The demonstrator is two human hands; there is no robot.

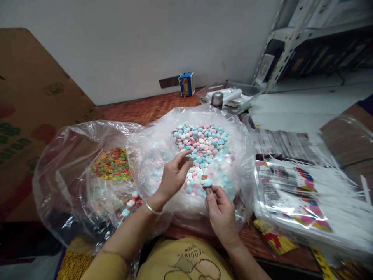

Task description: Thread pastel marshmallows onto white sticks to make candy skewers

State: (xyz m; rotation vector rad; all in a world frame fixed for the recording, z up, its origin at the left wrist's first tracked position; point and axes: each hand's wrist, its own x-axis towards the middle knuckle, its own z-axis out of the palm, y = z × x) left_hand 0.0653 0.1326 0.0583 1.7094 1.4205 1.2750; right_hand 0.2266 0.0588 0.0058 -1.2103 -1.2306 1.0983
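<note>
Red-brown wood-grain surface (136,111), clear bag (147,146) of pastel sweets (201,146) mid, second bag (55,167) of ring sweets (113,165) left, blue-white box (187,84) at back, clear tray (253,93) right of it, yellow-red packet (275,236) front right.

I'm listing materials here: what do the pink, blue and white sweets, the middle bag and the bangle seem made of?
Sweets: perhaps marshmallow or sugar candy; matte, pastel, rounded.
Bag: likely thin plastic film; translucent, with glossy wrinkles.
Bangle: probably metal; narrow, smooth, pale sheen.
</note>
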